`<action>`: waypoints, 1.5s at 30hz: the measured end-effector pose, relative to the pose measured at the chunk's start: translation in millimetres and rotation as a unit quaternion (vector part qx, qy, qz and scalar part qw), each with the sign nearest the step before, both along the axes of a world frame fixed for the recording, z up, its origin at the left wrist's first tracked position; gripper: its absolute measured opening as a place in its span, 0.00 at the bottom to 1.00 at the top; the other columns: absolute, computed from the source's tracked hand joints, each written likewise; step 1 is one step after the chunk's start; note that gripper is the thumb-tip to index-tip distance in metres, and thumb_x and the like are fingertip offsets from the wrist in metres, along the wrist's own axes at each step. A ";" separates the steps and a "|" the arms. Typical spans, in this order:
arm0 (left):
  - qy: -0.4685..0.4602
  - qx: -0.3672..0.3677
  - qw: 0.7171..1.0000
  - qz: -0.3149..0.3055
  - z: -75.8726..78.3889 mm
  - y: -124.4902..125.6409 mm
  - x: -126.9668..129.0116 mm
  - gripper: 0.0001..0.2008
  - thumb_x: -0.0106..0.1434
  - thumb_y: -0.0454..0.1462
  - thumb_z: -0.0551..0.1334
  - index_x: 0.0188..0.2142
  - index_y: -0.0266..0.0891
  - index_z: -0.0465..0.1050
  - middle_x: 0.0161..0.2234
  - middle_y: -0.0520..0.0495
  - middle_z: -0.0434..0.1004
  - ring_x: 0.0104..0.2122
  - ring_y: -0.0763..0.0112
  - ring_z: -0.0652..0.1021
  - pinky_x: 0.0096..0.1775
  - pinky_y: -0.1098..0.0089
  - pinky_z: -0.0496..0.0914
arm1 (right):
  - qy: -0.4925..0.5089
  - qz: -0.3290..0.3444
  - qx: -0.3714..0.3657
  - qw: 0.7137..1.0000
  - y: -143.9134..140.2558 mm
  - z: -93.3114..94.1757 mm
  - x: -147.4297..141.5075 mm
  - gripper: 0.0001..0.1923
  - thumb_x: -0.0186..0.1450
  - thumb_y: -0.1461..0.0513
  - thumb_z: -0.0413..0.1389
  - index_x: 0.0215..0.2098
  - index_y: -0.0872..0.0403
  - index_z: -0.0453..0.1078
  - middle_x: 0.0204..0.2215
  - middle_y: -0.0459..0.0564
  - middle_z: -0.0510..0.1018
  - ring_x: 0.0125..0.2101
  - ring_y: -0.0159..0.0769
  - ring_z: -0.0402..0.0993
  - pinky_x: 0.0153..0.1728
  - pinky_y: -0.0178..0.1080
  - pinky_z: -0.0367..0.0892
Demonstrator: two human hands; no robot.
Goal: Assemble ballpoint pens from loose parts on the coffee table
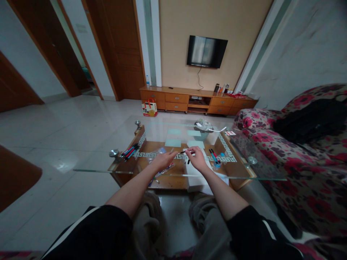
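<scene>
My left hand (pixel 165 159) and my right hand (pixel 197 159) meet over the near part of the glass coffee table (pixel 103 170). Both have their fingers closed on a thin pen (pixel 182 152), whose dark part shows in the gap between them. The fingers cover the rest of it. Just below my right fingers lies a small black piece (pixel 188 161), perhaps a pen cap. Several pens (pixel 130 151) with black, red and blue parts lie in a bunch at the table's left. More pens (pixel 214 156) rest to the right of my right hand.
Clear plastic packaging (pixel 156 153) is beside my left hand. A white box (pixel 193 183) shows through the glass on the right. Towards the far side are a filled basket (pixel 202 134) and a small card (pixel 230 133). A flowered sofa (pixel 311 180) stands at the right.
</scene>
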State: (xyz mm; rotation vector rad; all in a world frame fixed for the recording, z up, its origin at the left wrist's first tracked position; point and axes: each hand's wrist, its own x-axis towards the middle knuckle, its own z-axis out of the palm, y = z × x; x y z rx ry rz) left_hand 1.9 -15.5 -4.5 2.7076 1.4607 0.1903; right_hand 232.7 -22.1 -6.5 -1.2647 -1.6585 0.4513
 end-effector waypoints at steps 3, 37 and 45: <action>0.004 0.005 1.000 0.003 -3.9 3.1 -1.0 0.23 0.69 0.40 0.54 0.63 0.53 0.56 0.50 0.42 0.78 0.44 0.56 0.80 0.43 0.64 0.70 | 0.012 -0.016 0.004 1.000 0.5 -0.3 3.5 0.16 0.66 0.50 0.56 0.34 0.55 0.73 0.37 0.52 0.74 0.33 0.36 0.73 0.39 0.42 0.72; 0.010 -0.001 1.000 0.016 -3.9 2.0 -1.7 0.17 0.72 0.43 0.50 0.58 0.48 0.61 0.46 0.41 0.79 0.43 0.57 0.80 0.43 0.64 0.70 | -0.170 0.047 -0.102 0.979 8.3 -20.7 39.4 0.10 0.53 0.69 0.59 0.34 0.54 0.73 0.28 0.45 0.79 0.27 0.30 0.73 0.31 0.31 0.64; 0.007 0.006 1.000 0.012 -8.1 4.7 -2.0 0.17 0.73 0.43 0.49 0.59 0.49 0.60 0.45 0.42 0.79 0.42 0.58 0.80 0.42 0.64 0.70 | -0.201 0.064 -0.140 0.967 5.8 -26.2 40.7 0.13 0.53 0.71 0.59 0.36 0.54 0.75 0.30 0.45 0.80 0.29 0.31 0.74 0.32 0.31 0.65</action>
